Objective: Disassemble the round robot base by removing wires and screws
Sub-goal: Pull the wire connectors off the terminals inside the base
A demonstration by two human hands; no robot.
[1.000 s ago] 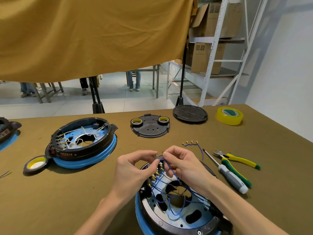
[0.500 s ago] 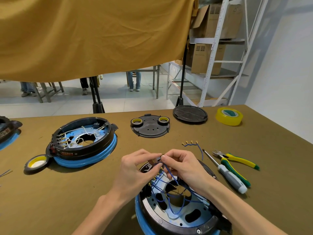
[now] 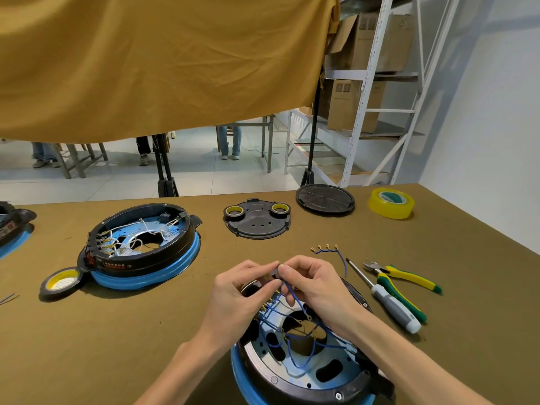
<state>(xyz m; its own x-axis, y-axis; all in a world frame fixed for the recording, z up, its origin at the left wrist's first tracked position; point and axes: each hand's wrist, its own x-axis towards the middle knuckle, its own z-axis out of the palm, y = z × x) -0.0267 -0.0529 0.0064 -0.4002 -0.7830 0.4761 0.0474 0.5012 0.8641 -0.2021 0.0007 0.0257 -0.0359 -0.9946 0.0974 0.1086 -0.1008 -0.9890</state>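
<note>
A round robot base (image 3: pixel 304 372) with a blue rim and black ring lies open at the near edge, blue wires (image 3: pixel 295 337) looping across its metal plate. My left hand (image 3: pixel 236 296) and my right hand (image 3: pixel 315 290) meet over its far rim. Both pinch a small connector where a blue wire ends; the fingertips hide the connector itself. A loose blue wire harness (image 3: pixel 330 251) with brass terminals lies on the table beyond my right hand.
A screwdriver (image 3: pixel 388 299) and yellow-green cutters (image 3: pixel 403 280) lie to the right. A second open base (image 3: pixel 140 244) with white wires sits left, black tape roll (image 3: pixel 60 283) beside it. Farther back are a black cover (image 3: pixel 257 219), a round lid (image 3: pixel 325 198) and yellow tape (image 3: pixel 391 203).
Both hands have stayed pinched together on the wire end and dropped slightly toward the base's rim. Nothing else on the table has moved.
</note>
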